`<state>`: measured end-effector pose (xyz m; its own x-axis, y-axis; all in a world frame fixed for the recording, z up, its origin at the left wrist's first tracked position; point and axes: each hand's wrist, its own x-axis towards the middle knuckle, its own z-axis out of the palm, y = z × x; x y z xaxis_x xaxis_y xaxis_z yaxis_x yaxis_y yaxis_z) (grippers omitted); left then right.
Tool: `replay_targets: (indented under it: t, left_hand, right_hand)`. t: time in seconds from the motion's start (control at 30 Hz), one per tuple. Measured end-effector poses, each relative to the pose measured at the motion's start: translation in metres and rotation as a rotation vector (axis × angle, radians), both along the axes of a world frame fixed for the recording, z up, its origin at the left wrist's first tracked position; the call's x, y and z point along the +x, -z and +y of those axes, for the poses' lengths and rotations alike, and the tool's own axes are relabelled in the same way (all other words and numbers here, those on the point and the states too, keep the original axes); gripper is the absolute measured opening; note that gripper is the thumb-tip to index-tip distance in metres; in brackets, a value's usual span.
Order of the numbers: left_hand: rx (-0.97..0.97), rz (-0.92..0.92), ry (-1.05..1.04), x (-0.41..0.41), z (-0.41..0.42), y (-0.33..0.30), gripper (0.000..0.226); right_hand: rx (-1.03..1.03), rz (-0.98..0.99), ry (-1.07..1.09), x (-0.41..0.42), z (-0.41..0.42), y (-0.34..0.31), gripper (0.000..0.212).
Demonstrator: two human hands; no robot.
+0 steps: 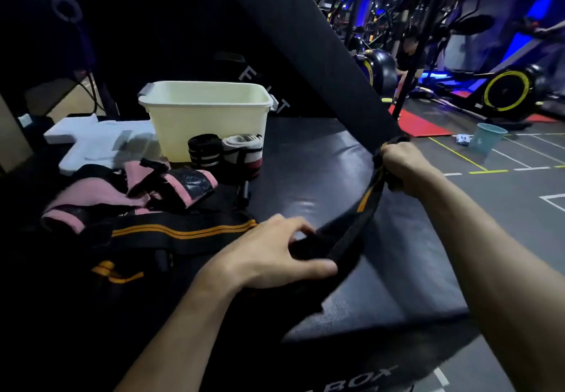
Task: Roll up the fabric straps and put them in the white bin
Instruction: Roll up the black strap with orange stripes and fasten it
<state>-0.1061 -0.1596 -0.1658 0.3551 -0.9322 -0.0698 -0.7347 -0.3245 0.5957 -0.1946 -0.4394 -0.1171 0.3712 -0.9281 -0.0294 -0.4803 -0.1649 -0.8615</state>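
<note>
Dim gym floor with blue lighting and exercise bikes fills the far right, while you work on a black padded box whose near right edge drops to the floor. Your left hand pinches a black strap with orange stripes, and your right hand grips its other end, held taut above the pad. Far left stands the white bin, with two rolled straps just in front and pink straps piled at the left.
</note>
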Motion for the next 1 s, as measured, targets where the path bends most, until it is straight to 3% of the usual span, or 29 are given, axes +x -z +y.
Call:
replay_targets:
  t: [0.07,0.17,0.33,0.4,0.5,0.6,0.7,0.77,0.83,0.93,1.0]
  left_hand:
    - [0.153,-0.050,0.109,-0.005,0.003,-0.005,0.078]
    - [0.149,-0.117,0.158,-0.006,0.005,-0.011,0.058]
    - [-0.130,0.294,0.168,0.006,-0.001,-0.016,0.034]
    - [-0.178,0.337,0.108,0.009,-0.003,-0.011,0.032]
    - [-0.063,0.293,-0.004,0.017,-0.006,0.000,0.030]
    - [0.011,0.114,-0.092,0.025,0.000,0.001,0.021]
    - [0.010,0.050,-0.060,0.027,0.007,-0.004,0.027]
    - [0.054,0.138,-0.044,0.028,0.009,-0.004,0.028]
    - [0.109,0.199,-0.015,0.026,0.007,-0.004,0.031]
    - [0.171,0.208,0.071,0.018,0.002,-0.005,0.035]
    - [0.168,0.163,0.115,0.010,-0.004,-0.003,0.036]
  right_hand:
    - [0.024,0.084,-0.030,0.002,-0.001,0.010,0.015]
    - [0.003,0.177,-0.021,0.004,-0.002,0.015,0.019]
    - [-0.163,0.358,0.014,0.016,0.000,0.001,0.026]
    - [-0.022,0.279,-0.123,0.026,0.010,0.004,0.035]
    - [0.180,0.240,-0.345,0.034,0.028,0.020,0.038]
    - [-0.122,0.308,-0.447,0.034,0.029,0.033,0.030]
    - [-0.408,0.609,-0.518,0.033,0.038,0.044,0.037]
    - [-0.359,0.834,-0.549,0.032,0.041,0.064,0.066]
    - [-0.297,0.893,-0.548,0.033,0.041,0.083,0.092]
    - [-0.357,0.869,-0.553,0.037,0.036,0.092,0.080]
    - [-0.439,0.876,-0.597,0.043,0.029,0.092,0.092]
